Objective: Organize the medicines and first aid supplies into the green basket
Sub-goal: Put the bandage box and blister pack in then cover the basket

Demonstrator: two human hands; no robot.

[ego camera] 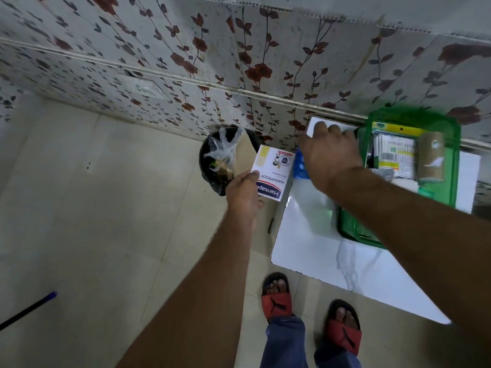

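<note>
My left hand (243, 192) holds a white Hansaplast plaster box (272, 172) by its lower end, out past the left edge of the white table (318, 251). My right hand (329, 152) hovers palm down over the far part of the table, just left of the green basket (454, 160). Its fingers are bent downward, and what they touch is hidden. A blurred blue-and-white item (300, 166) lies under its wrist. Inside the basket lie a pack of cotton swabs (394, 152) and a tan bandage roll (430, 158).
A black waste bin (206, 166) with clear plastic and a brown paper piece stands on the floor against the floral wall, just behind the plaster box. My feet in red slippers (276, 301) are at the table's near edge. A dark stick with a blue tip (29, 309) lies at lower left.
</note>
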